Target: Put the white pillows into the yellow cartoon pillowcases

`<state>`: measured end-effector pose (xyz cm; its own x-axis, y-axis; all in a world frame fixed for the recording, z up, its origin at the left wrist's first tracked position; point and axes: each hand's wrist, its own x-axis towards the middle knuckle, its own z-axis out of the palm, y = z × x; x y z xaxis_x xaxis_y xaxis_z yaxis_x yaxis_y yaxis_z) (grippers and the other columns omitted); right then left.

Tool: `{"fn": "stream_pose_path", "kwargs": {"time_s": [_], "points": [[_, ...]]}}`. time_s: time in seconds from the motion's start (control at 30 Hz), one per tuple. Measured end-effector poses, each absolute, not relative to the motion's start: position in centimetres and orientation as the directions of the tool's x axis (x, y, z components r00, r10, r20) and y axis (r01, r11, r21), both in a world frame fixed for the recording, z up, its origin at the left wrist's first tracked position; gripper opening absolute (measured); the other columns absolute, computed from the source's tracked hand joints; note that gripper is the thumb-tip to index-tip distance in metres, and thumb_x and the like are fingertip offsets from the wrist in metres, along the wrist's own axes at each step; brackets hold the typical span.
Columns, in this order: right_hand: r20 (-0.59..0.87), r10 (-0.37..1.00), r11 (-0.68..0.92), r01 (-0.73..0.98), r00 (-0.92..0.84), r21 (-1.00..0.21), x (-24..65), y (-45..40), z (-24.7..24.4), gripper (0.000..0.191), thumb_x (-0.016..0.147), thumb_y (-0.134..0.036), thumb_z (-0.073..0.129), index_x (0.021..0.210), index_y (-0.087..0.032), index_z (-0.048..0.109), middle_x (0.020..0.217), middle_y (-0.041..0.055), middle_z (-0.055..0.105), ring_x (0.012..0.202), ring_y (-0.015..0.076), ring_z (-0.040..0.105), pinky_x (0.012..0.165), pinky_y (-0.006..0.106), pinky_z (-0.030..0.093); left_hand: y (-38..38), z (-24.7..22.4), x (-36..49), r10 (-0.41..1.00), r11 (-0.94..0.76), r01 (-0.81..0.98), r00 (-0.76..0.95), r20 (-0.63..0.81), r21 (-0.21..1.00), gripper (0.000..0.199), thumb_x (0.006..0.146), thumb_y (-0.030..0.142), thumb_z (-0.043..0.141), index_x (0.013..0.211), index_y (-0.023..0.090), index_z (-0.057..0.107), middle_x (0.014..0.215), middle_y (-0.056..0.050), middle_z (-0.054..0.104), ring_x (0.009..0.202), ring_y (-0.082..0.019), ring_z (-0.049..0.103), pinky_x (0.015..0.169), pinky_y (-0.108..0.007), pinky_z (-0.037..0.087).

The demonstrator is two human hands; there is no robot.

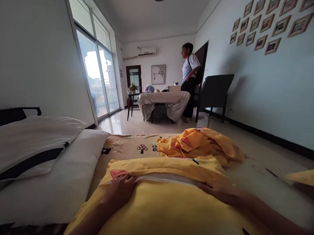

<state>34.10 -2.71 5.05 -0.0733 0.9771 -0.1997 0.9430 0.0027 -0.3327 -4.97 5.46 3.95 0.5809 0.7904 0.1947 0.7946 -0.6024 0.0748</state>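
A pillow in a yellow cartoon-print pillowcase (163,206) lies on the bed right in front of me. My left hand (121,190) rests flat on its upper left part, fingers spread. On its upper right part my right hand (219,190) also lies flat, near the open edge where white filling shows. Neither hand grips anything. A crumpled yellow cover (199,143) lies just beyond the pillow on the beige printed sheet (129,146).
Two white pillows (39,168) are stacked at the left by a black headboard. Across the tiled floor a person (190,79) stands beside a cloth-draped table (165,100) and a dark chair (214,92). Glass doors are on the left, framed pictures on the right wall.
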Motion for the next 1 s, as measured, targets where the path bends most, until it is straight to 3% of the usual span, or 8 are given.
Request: {"fn": "stream_pose_path", "kwargs": {"time_s": [0.1, 0.2, 0.33, 0.53, 0.63, 0.73, 0.9, 1.0], "points": [[-0.216, 0.974, 0.001, 0.946, -0.075, -0.323, 34.5, -3.3, 5.6, 0.077, 0.083, -0.077, 0.017, 0.074, -0.018, 0.066, 0.080, 0.0099, 0.068, 0.073, 0.0232, 0.060, 0.067, 0.035, 0.040, 4.7, 6.3, -5.3, 0.713, -0.673, 0.739, 0.653, 0.256, -0.011, 0.031, 0.095, 0.020, 0.034, 0.082, 0.016, 0.062, 0.098, -0.011, 0.062, 0.096, -0.023, 0.055, 0.088, -0.038, 0.042], [-0.213, 0.976, -0.011, 0.953, -0.056, -0.302, 34.4, -3.9, 5.9, 0.074, 0.083, -0.078, 0.020, 0.074, -0.018, 0.064, 0.083, 0.0102, 0.068, 0.075, 0.0240, 0.060, 0.067, 0.035, 0.040, 4.7, 8.1, -4.9, 0.661, -0.703, 0.710, 0.671, 0.335, -0.035, 0.021, 0.090, 0.016, 0.040, 0.099, 0.017, 0.060, 0.111, -0.011, 0.057, 0.108, -0.025, 0.050, 0.097, -0.042, 0.037], [-0.271, 0.958, 0.011, 0.962, -0.088, -0.274, 33.4, -3.9, 6.4, 0.075, 0.085, -0.075, 0.019, 0.080, -0.017, 0.067, 0.087, 0.0119, 0.069, 0.078, 0.0250, 0.062, 0.069, 0.034, 0.042, 5.2, 10.5, -1.9, 0.728, -0.661, 0.750, 0.649, 0.221, -0.023, 0.059, 0.071, 0.006, 0.049, 0.129, 0.013, 0.042, 0.130, -0.017, 0.047, 0.120, -0.031, 0.044, 0.099, -0.045, 0.036], [-0.208, 0.965, 0.107, 0.963, -0.160, -0.246, 32.1, -3.9, 6.1, 0.077, 0.086, -0.074, 0.018, 0.087, -0.017, 0.069, 0.089, 0.0122, 0.070, 0.077, 0.0242, 0.061, 0.066, 0.032, 0.040, 4.6, 11.1, 5.7, 0.693, -0.717, 0.694, 0.700, 0.173, 0.063, 0.046, 0.076, 0.017, 0.046, 0.122, 0.013, 0.045, 0.125, -0.017, 0.052, 0.115, -0.029, 0.048, 0.095, -0.046, 0.038], [-0.196, 0.971, 0.074, 0.949, -0.139, -0.308, 32.3, -4.4, 5.2, 0.075, 0.086, -0.074, 0.018, 0.082, -0.017, 0.068, 0.087, 0.0104, 0.070, 0.075, 0.0223, 0.061, 0.066, 0.031, 0.040, 4.8, 8.5, 7.3, 0.705, -0.709, 0.695, 0.689, 0.172, 0.123, 0.057, 0.074, 0.028, 0.052, 0.128, 0.014, 0.042, 0.130, -0.016, 0.050, 0.120, -0.031, 0.045, 0.099, -0.048, 0.035], [-0.199, 0.977, 0.005, 0.950, -0.071, -0.312, 32.8, -4.9, 4.8, 0.076, 0.087, -0.074, 0.017, 0.075, -0.016, 0.066, 0.082, 0.0102, 0.068, 0.073, 0.0215, 0.060, 0.066, 0.031, 0.041, 5.4, 6.3, 7.1, 0.748, -0.663, 0.734, 0.646, 0.149, 0.145, 0.047, 0.074, 0.029, 0.053, 0.119, 0.014, 0.050, 0.121, -0.016, 0.057, 0.115, -0.031, 0.050, 0.096, -0.049, 0.038], [-0.022, 0.999, 0.037, 0.996, -0.039, -0.077, 31.0, -5.3, 8.6, 0.065, 0.092, -0.060, 0.025, 0.079, -0.014, 0.069, 0.093, 0.0157, 0.067, 0.083, 0.0247, 0.061, 0.075, 0.035, 0.042, 5.8, 6.3, 6.6, 0.793, -0.607, 0.773, 0.579, 0.188, 0.184, 0.026, 0.086, 0.031, 0.041, 0.101, 0.018, 0.058, 0.108, -0.012, 0.065, 0.103, -0.027, 0.058, 0.088, -0.043, 0.042], [0.131, 0.973, 0.192, 0.981, -0.189, -0.012, 27.6, -5.0, 11.5, 0.053, 0.096, -0.046, 0.027, 0.094, -0.015, 0.069, 0.101, 0.0152, 0.066, 0.093, 0.0261, 0.060, 0.082, 0.037, 0.043, 5.7, 7.1, 6.7, 0.816, -0.577, 0.790, 0.542, 0.203, 0.207, 0.029, 0.089, 0.029, 0.035, 0.097, 0.020, 0.061, 0.101, -0.010, 0.068, 0.095, -0.025, 0.063, 0.082, -0.038, 0.045]]}}
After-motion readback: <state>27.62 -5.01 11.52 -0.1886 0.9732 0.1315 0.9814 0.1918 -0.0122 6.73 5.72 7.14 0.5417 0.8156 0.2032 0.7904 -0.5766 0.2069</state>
